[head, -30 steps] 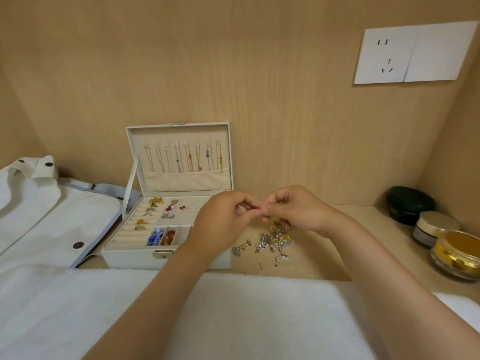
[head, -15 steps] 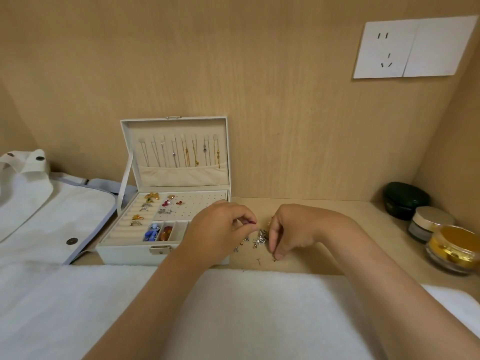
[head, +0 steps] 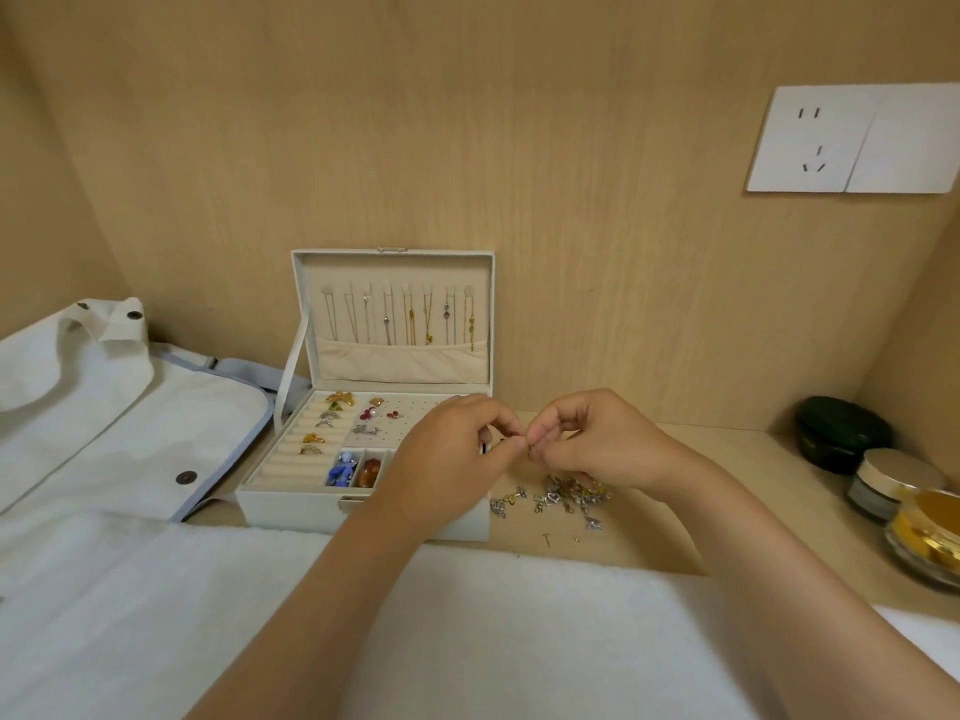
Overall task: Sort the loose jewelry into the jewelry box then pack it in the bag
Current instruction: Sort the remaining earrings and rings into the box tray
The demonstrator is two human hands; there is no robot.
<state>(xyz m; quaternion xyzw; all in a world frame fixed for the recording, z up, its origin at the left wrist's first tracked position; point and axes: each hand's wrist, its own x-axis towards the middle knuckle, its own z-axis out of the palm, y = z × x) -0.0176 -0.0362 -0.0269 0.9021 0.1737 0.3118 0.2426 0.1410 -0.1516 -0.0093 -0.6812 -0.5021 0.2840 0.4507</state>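
Left hand (head: 447, 459) and right hand (head: 597, 441): fingers curled, tips meeting, both pinching a tiny piece (head: 525, 445), too small to identify. Below them, loose jewelry (head: 566, 496) on counter (head: 727, 485), right of open jewelry box (head: 291, 506); bag (head: 130, 423) left.

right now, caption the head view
Left hand and right hand pinch a tiny piece near loose jewelry beside the open jewelry box.

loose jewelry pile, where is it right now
Head view, right of centre: the loose jewelry pile lies on the wooden shelf, just right of the open jewelry box and below the right hand.
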